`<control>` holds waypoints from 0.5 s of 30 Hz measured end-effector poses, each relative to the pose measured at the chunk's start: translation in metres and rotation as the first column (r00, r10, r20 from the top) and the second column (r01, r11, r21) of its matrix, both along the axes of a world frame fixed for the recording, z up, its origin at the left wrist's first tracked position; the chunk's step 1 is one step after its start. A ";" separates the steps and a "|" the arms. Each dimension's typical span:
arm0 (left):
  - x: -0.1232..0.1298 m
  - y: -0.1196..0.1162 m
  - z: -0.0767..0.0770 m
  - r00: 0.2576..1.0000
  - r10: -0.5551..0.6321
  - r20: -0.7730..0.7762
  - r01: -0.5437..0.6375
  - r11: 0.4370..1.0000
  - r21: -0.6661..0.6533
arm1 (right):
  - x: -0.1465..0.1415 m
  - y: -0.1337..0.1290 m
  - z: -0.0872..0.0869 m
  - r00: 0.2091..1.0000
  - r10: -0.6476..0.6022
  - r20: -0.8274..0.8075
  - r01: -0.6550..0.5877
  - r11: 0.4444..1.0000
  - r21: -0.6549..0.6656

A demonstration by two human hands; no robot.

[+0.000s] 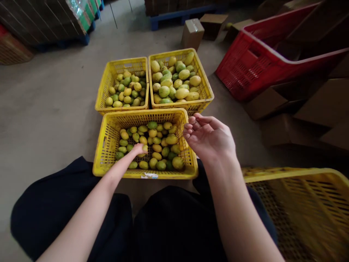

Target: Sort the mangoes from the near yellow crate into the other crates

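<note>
Inside the near yellow crate (145, 175), my left hand (138, 148) has its fingers around a lemon (145, 148); part of the grip is hidden behind the hand. Many yellow and green lemons (157, 148) lie loose over the slotted bottom. My right hand (211, 138) is raised beside that crate's right rim, palm up and fingers loosely curled, with nothing visible in it. Just behind, the back left crate (101, 95) holds smaller lemons (127, 91). Larger oval yellow-green fruits (182, 93) fill the back right crate (209, 95).
A yellow crate (289, 173) stands at my lower right. Beyond it are a red crate (237, 69) and brown cartons (283, 129). A small taped box (193, 32) sits behind the back crates. Wrapped loads on blue pallets (174, 15) line the far side.
</note>
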State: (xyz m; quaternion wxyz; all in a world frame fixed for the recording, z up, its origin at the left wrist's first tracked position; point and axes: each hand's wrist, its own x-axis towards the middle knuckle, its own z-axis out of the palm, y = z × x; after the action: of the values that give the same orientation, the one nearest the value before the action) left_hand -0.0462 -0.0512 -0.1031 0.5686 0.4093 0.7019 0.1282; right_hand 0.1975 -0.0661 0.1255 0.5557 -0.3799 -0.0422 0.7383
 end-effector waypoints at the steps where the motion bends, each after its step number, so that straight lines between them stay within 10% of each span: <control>1: -0.006 0.003 0.008 0.998 -0.033 -0.049 0.031 0.999 -0.026 | -0.002 0.001 -0.005 1.000 0.002 0.019 -0.002 1.000 -0.008; 7: -0.005 0.011 0.106 0.993 -0.112 0.045 0.108 0.992 0.072 | -0.035 -0.005 -0.034 0.947 0.114 0.299 -0.056 0.979 -0.196; 11: 0.014 0.002 0.189 0.933 -0.249 0.260 0.177 0.946 0.271 | -0.055 -0.016 -0.041 0.933 0.321 0.166 -0.262 0.917 -0.299; 15: 0.014 0.004 0.207 0.930 -0.265 0.256 0.140 0.896 0.421 | -0.051 -0.021 -0.033 0.973 0.233 -0.011 -0.229 0.948 -0.222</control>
State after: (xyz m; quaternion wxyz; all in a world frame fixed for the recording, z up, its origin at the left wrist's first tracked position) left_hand -0.0321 -0.0477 0.1042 0.5862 0.5624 0.5176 0.2687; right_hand 0.1468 -0.0870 0.0921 0.4194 -0.4375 -0.0081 0.7954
